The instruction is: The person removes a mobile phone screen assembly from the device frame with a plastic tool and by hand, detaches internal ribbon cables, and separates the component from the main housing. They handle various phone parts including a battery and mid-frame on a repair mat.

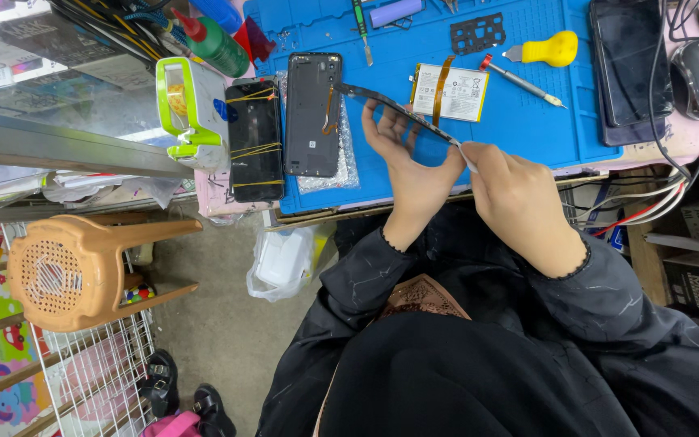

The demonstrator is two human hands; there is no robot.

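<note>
Item: thin dark flat phone screen panel (398,109), held edge-on above bench (527,129). Left hand (410,166) cradles it; right hand (511,190) pinches its 4 o'clock corner. Black plastic phone frame (312,113) at 9 o'clock, white rectangular battery (451,91) at 1 o'clock: disassembly seemingly advanced, reassembly outstanding.

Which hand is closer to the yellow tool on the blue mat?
Right. The right hand sits below the yellow tool, a bit to its left. The left hand, holding the phone frame, is farther off to the left.

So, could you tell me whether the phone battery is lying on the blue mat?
Yes, the battery lies flat on the blue mat, beyond the left hand.
</note>
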